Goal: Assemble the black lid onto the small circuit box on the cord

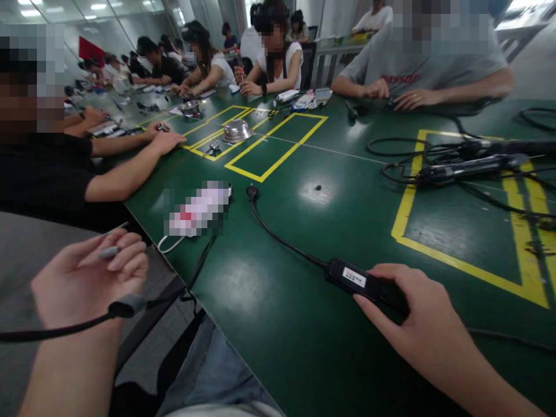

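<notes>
My right hand [417, 313] is wrapped round a black power adapter [334, 271] with a white label, low over the green table. A black cord [282, 240] runs from the adapter to a plug [252, 192] lying on the tabletop. My left hand [98, 278] is beyond the table's edge, fingers curled round a slim grey object [108, 252] whose kind I cannot make out. A black strap with a grey slider [128, 306] crosses that wrist. Between the hands, near the edge, lies a blurred pale item [200, 209] with a white loop.
Yellow tape [469, 266] marks rectangles on the green table [339, 214]. Black tools with tangled cables [460, 168] lie at right. A metal bowl [237, 131] stands farther back. A person's forearm [125, 174] rests at left; another person [425, 69] sits opposite.
</notes>
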Available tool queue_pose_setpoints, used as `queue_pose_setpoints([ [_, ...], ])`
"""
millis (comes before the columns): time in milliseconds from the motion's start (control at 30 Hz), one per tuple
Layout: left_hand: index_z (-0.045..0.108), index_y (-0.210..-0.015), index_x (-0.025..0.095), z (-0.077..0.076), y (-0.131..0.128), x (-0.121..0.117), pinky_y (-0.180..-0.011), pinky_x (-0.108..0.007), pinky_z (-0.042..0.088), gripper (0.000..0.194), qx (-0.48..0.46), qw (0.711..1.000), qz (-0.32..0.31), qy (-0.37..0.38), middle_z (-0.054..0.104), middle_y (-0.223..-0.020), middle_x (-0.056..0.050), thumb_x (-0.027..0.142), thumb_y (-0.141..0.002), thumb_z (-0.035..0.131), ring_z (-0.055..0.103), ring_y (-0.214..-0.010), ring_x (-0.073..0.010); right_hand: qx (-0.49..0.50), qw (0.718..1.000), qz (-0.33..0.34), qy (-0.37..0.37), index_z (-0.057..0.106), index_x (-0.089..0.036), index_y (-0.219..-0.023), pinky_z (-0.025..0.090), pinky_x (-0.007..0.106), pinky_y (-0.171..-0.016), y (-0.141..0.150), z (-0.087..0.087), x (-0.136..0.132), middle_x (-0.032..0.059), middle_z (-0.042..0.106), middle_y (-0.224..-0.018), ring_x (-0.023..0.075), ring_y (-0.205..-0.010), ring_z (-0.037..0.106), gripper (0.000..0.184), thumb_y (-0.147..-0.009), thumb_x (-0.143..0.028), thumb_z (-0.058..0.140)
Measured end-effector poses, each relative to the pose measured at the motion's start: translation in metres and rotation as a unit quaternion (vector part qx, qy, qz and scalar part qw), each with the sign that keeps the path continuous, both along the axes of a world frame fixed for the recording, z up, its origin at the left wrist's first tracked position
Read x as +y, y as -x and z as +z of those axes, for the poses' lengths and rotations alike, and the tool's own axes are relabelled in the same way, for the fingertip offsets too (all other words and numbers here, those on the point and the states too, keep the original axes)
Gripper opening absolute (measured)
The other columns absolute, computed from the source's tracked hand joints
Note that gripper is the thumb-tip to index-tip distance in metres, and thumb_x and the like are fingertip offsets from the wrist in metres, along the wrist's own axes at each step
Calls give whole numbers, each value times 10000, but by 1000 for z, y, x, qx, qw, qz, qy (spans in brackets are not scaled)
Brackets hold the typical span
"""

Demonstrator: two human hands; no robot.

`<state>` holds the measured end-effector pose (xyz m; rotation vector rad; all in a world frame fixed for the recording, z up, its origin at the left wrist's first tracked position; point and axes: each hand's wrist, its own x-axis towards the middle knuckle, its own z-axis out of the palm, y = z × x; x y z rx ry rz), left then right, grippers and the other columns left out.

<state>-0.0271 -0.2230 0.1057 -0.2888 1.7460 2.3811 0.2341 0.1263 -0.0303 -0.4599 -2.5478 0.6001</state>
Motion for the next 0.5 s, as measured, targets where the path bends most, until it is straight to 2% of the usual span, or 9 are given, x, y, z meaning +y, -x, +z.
queue_pose_setpoints([
  [67,478,-733,183,-3,28,19,-448,-139,302,242,47,995,-52,66,450,-705,39,171,-756,718,303,-519,-42,-4,1000,0,6,709,-287,-1078,551,544,-767,-1,-3,2,117,786,-976,375,-855,734,345,-953,-607,679],
  [133,486,-718,185,-10,61,28,-484,-157,284,254,133,962,-64,232,454,-690,52,201,-811,722,334,-553,-57,-4,1000,-1,14,716,-295,-1074,558,551,-748,-2,-5,3,118,789,-966,378,-831,733,376,-951,-648,676],
  [167,494,-723,193,-14,79,30,-501,-173,295,260,149,921,-75,352,443,-655,65,219,-836,726,346,-563,-72,-4,1000,-3,17,717,-298,-1072,561,556,-742,-3,-5,4,119,792,-966,381,-826,735,386,-950,-662,674],
  [233,598,-810,198,-21,113,31,-642,-222,466,133,162,786,-169,572,589,-708,49,258,-870,700,529,-694,-130,-10,1000,-2,21,718,-303,-1068,568,561,-728,-5,-4,4,124,801,-971,386,-823,745,399,-947,-681,674],
  [300,677,-862,204,-28,141,31,-814,-317,564,56,159,751,-191,611,715,-805,10,217,-812,698,658,-840,-213,-17,1000,5,21,717,-306,-1068,573,559,-707,-6,-3,3,125,807,-971,385,-815,755,397,-953,-684,673],
  [367,704,-849,219,-33,160,30,-983,-400,580,103,162,725,-191,641,782,-893,-47,189,-756,672,729,-985,-299,-8,1000,6,11,711,-308,-1069,575,558,-693,-6,-3,1,121,808,-962,380,-803,763,380,-973,-672,653],
  [400,726,-887,230,-36,167,30,-1037,-415,579,148,179,689,-205,671,814,-979,-67,207,-761,653,750,-1060,-325,-1,1000,6,4,707,-309,-1073,578,559,-691,-6,-2,0,118,809,-961,377,-802,767,369,-985,-662,641],
  [433,749,-952,231,-38,171,29,-1060,-424,582,208,198,659,-227,689,831,-1072,-83,230,-773,643,757,-1105,-337,6,1000,6,-2,703,-311,-1078,580,560,-691,-6,-2,-1,114,809,-959,375,-803,772,360,-996,-654,631],
  [500,769,-1068,224,-39,177,26,-1059,-423,596,305,221,625,-263,701,835,-1202,-102,281,-801,634,772,-1114,-338,14,1000,9,-12,694,-317,-1086,583,558,-683,-5,-2,-3,104,811,-954,371,-799,779,340,-1011,-640,620],
])
